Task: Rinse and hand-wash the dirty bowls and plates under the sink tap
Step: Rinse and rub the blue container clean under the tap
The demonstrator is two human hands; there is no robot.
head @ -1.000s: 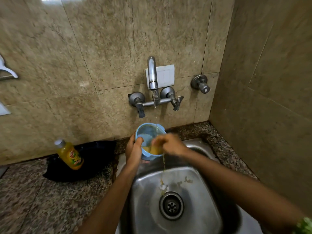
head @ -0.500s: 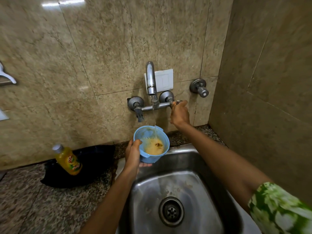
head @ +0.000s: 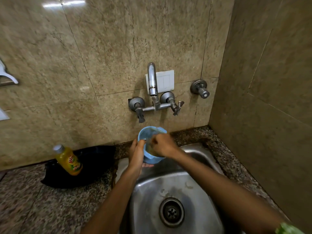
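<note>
A light blue bowl [head: 149, 134] with yellowish residue inside is held tilted over the back of the steel sink [head: 170, 186]. My left hand [head: 137, 153] grips its left side, thumb on the rim and fingers underneath. My right hand [head: 163, 145] covers the bowl's right rim with its fingers curled down into the bowl; the fingertips are hidden. A thin stream of water falls from the wall tap [head: 152, 81] into the bowl.
A yellow bottle [head: 69, 161] stands on a black cloth or bag [head: 92, 166] on the granite counter left of the sink. The tap's right handle [head: 177, 107] and a separate valve [head: 200, 89] are on the tiled wall. The drain [head: 171, 212] lies below my arms.
My right hand left the tap's right handle and came back down into the bowl. The bowl, facing up half a second ago, is tilted again in my left hand.
</note>
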